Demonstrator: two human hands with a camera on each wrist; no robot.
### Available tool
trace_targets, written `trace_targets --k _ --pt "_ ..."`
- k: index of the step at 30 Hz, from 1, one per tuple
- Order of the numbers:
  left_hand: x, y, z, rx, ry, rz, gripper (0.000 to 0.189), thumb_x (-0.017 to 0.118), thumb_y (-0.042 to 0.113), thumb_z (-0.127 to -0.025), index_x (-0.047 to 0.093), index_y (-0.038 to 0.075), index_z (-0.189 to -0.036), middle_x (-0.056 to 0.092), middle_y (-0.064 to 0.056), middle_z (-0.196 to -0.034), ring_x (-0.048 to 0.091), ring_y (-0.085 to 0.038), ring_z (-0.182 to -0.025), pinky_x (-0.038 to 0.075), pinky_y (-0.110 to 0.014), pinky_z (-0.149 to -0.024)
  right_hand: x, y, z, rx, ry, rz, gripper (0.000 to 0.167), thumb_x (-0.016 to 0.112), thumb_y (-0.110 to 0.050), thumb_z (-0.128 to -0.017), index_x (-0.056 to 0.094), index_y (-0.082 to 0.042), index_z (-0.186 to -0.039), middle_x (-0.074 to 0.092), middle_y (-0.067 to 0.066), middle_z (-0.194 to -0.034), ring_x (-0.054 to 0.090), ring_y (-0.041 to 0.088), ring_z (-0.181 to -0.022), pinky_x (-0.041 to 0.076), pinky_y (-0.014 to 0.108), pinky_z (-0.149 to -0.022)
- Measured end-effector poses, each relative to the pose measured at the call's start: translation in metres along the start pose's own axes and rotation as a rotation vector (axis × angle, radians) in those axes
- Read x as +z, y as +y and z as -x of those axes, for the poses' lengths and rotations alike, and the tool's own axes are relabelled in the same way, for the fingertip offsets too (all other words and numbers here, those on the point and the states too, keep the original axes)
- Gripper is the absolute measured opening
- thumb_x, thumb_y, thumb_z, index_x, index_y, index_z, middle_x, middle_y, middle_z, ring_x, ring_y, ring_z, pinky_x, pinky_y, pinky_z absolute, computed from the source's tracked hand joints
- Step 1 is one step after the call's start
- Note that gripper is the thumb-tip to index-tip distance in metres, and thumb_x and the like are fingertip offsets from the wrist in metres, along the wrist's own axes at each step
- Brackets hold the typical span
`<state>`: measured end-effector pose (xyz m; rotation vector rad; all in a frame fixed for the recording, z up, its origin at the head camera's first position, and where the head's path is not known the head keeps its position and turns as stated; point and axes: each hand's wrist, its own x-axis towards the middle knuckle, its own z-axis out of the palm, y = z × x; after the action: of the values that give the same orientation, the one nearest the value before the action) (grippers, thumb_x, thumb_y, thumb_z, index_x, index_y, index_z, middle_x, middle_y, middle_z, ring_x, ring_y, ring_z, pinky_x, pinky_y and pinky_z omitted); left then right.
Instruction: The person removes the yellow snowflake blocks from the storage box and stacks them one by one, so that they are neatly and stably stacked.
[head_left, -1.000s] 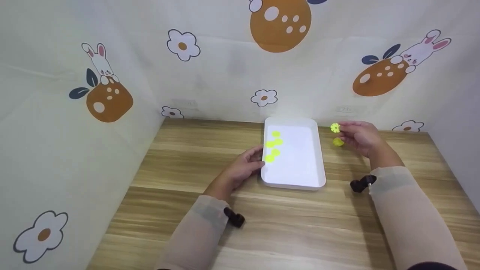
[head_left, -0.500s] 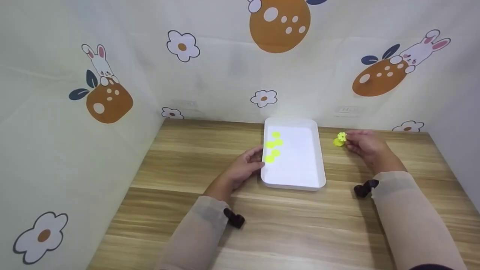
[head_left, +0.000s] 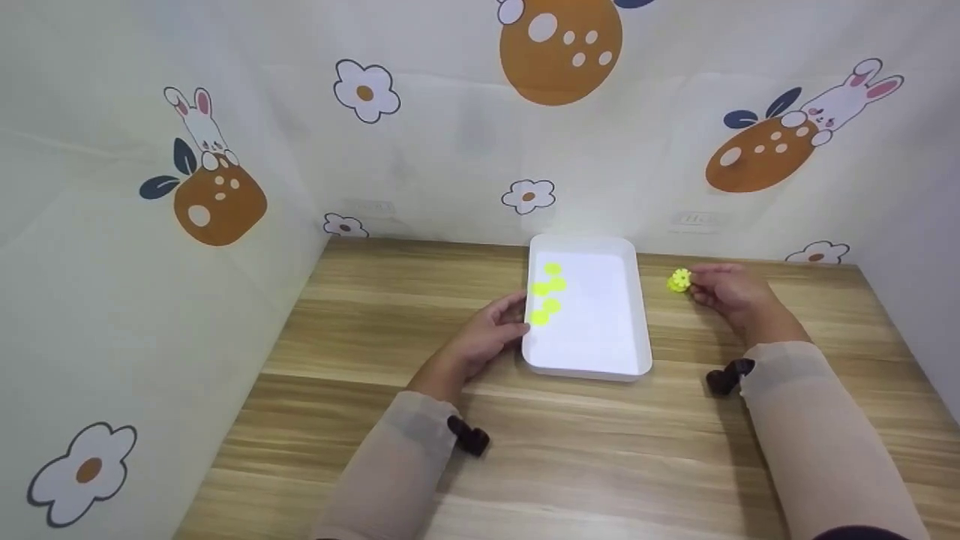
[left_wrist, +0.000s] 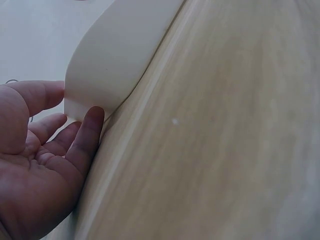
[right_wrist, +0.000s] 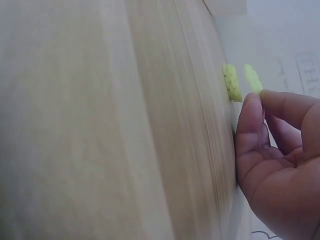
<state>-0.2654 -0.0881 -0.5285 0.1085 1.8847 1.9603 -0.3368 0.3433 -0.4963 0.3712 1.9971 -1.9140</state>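
Note:
A white tray (head_left: 600, 352) lies on the wooden table with several yellow-green discs (head_left: 546, 292) along its left side. My left hand (head_left: 514, 319) rests against the tray's left wall, fingers relaxed; in the left wrist view the left hand (left_wrist: 75, 107) touches the tray's rounded corner (left_wrist: 115, 55). To the right of the tray, my right hand (head_left: 696, 286) pinches a yellow-green toothed disc (head_left: 680, 280) low over the table. The right wrist view shows that held disc (right_wrist: 253, 79) at the fingertips (right_wrist: 250, 107), close beside a second toothed disc (right_wrist: 231, 82) lying on the wood.
Cloth walls printed with flowers and rabbits close the table on the left (head_left: 150, 247), back (head_left: 465, 150) and right. Black wrist mounts (head_left: 469, 435) (head_left: 726, 376) sit on both sleeves. Bare wood (head_left: 570, 450) spreads in front of the tray.
My right hand has come down and slightly right, bringing the held toothed disc from above the table to beside the one lying there. The left hand and tray have stayed put.

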Motion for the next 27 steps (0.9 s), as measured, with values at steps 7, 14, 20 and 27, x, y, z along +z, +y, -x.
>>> trace_targets --k 7,14,20,27 --pt "-0.0010 -0.0011 0.0009 0.013 -0.029 0.023 0.068 0.064 0.002 -0.103 0.039 0.010 -0.166 0.044 -0.015 -0.170 0.047 -0.032 -0.155 0.047 -0.044 -0.125 0.0018 -0.0004 -0.0005 0.016 0.021 0.001 0.014 0.065 -0.009 -0.106 0.077 -0.014 -0.111 0.078 -0.008 -0.088 0.071 0.003 -0.082 0.062 0.016 -0.081" --pt "-0.0009 -0.0013 -0.0001 0.000 -0.024 0.017 0.067 0.065 0.004 -0.103 0.040 0.012 -0.165 0.044 -0.012 -0.170 0.046 -0.031 -0.156 0.045 -0.044 -0.126 0.0016 0.0004 -0.0017 0.026 0.042 0.000 0.013 0.065 -0.009 -0.106 0.077 -0.012 -0.111 0.079 -0.008 -0.089 0.072 0.002 -0.081 0.062 0.016 -0.082" --pt "-0.0002 0.0003 0.0007 -0.007 -0.008 -0.006 0.068 0.066 0.004 -0.102 0.041 0.012 -0.165 0.045 -0.012 -0.170 0.047 -0.030 -0.155 0.043 -0.043 -0.128 0.0022 0.0001 -0.0005 0.041 0.074 0.030 0.016 0.065 -0.012 -0.106 0.076 -0.010 -0.118 0.079 -0.010 -0.091 0.072 0.002 -0.083 0.062 0.016 -0.085" --pt "-0.0005 -0.0007 0.0001 -0.002 -0.011 0.012 0.067 0.066 0.003 -0.103 0.041 0.012 -0.165 0.047 -0.014 -0.168 0.049 -0.031 -0.153 0.044 -0.044 -0.127 0.0068 -0.0015 0.0031 0.035 0.105 0.047 0.047 0.066 -0.013 -0.106 0.053 -0.002 -0.150 0.077 -0.012 -0.098 0.071 0.003 -0.091 0.062 0.020 -0.092"
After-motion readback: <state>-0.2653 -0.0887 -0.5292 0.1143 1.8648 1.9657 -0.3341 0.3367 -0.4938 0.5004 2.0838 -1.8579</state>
